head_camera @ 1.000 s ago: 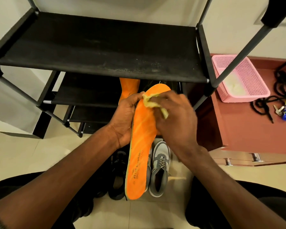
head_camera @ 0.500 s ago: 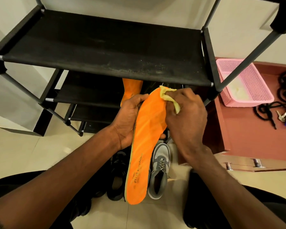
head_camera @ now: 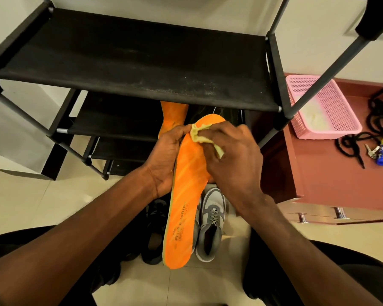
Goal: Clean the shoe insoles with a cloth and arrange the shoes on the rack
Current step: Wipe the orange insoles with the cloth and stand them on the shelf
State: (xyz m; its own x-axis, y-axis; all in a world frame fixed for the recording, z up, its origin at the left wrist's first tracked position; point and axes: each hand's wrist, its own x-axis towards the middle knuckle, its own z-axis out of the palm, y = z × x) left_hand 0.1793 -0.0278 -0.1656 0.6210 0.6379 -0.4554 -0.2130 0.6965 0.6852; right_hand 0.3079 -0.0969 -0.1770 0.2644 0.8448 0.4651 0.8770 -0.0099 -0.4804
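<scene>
**Cloth back at the toe end**

Shifted since half a second ago: cloth [head_camera: 205, 138] slid from the insole's right edge toward its left tip. Right hand [head_camera: 232, 164] pinching the yellow cloth against the orange insole [head_camera: 186, 195], centre frame; left hand [head_camera: 164, 160] curled round the insole's left edge. Looks light and bendy, so best gripped mid-length. Second insole [head_camera: 173, 115] behind, on the rack [head_camera: 131, 62]; grey shoe [head_camera: 210, 221] on the floor below.
</scene>
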